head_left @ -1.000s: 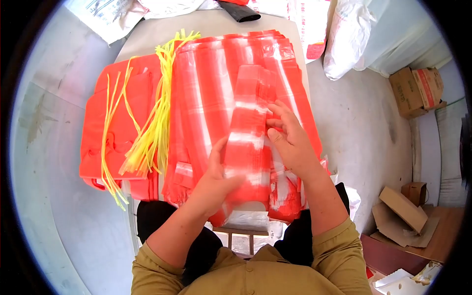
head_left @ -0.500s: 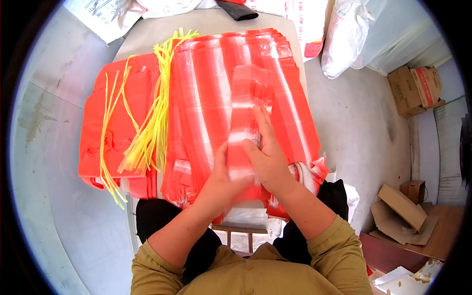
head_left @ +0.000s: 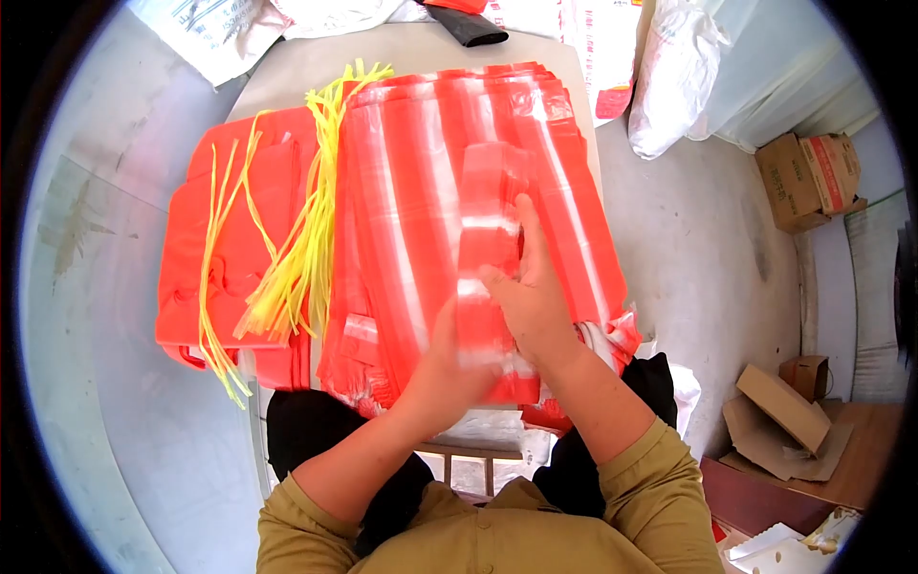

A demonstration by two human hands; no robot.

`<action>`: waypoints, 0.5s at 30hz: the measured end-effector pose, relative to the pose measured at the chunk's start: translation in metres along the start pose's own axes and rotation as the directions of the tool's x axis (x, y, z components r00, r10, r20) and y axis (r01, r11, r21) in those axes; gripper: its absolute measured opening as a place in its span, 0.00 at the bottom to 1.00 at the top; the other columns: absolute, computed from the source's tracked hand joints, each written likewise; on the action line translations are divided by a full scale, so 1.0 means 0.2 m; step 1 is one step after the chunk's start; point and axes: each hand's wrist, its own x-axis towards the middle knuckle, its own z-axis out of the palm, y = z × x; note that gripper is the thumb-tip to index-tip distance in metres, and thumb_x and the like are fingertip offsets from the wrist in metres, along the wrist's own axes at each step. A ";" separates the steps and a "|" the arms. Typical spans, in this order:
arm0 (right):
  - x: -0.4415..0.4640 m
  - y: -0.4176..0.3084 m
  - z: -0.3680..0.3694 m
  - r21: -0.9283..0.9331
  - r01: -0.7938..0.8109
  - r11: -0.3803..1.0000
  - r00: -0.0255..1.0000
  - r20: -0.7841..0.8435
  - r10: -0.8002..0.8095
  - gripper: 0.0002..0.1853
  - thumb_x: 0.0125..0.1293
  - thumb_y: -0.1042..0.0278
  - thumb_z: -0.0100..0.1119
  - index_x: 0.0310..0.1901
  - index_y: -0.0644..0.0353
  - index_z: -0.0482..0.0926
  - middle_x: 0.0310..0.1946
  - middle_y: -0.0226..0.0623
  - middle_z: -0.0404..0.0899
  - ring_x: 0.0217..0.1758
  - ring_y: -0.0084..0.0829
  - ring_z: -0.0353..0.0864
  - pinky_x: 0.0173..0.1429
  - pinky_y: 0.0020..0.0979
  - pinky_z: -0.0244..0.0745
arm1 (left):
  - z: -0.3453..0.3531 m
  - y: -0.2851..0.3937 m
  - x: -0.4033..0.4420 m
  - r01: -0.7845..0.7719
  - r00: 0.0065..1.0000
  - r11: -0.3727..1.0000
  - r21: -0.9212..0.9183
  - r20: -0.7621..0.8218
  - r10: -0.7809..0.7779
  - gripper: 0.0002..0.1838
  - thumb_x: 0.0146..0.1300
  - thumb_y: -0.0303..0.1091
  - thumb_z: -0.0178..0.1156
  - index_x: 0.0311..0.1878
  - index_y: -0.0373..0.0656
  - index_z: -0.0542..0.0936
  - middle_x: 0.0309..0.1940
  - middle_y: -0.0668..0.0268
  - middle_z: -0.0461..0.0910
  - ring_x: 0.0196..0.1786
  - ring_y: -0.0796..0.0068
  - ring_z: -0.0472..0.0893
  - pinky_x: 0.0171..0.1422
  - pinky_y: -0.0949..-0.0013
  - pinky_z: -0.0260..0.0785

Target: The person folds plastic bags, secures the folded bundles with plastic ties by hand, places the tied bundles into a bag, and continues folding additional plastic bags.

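A folded bundle of red-and-white striped plastic (head_left: pixel 488 249) lies lengthwise over a wide stack of striped plastic sheets (head_left: pixel 402 172). My left hand (head_left: pixel 445 373) grips the bundle's lower left side, its fingertips partly blurred. On the bundle's right side my right hand (head_left: pixel 531 297) is closed round the edge, with the thumb on top and a finger stretched up along it. Left of the stack, yellow strips (head_left: pixel 311 230) lie in a bunch, with a few loose ones over a pile of plain red plastic (head_left: pixel 229 258).
The table (head_left: pixel 382 48) shows beyond the stack, with a black roll (head_left: pixel 469 26) at its far edge. White sacks (head_left: pixel 674 77) stand at the back. Cardboard boxes (head_left: pixel 808 177) are on the right, and an opened carton (head_left: pixel 784 421) lies lower right.
The right hand has come down and inward onto the bundle since the first frame. The bundle's top end now lies a little lower, and its lower end is drawn in between the hands.
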 end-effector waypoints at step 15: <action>0.15 -0.14 -0.17 0.167 -0.122 0.978 0.991 -0.038 0.130 0.46 0.68 0.87 0.53 0.85 0.56 0.48 0.78 0.42 0.63 0.76 0.33 0.71 0.77 0.35 0.71 | -0.04 -0.10 -0.08 -0.081 0.983 0.980 0.182 0.177 0.048 0.55 0.65 0.29 0.68 0.87 0.41 0.43 0.72 0.46 0.72 0.71 0.60 0.77 0.72 0.59 0.72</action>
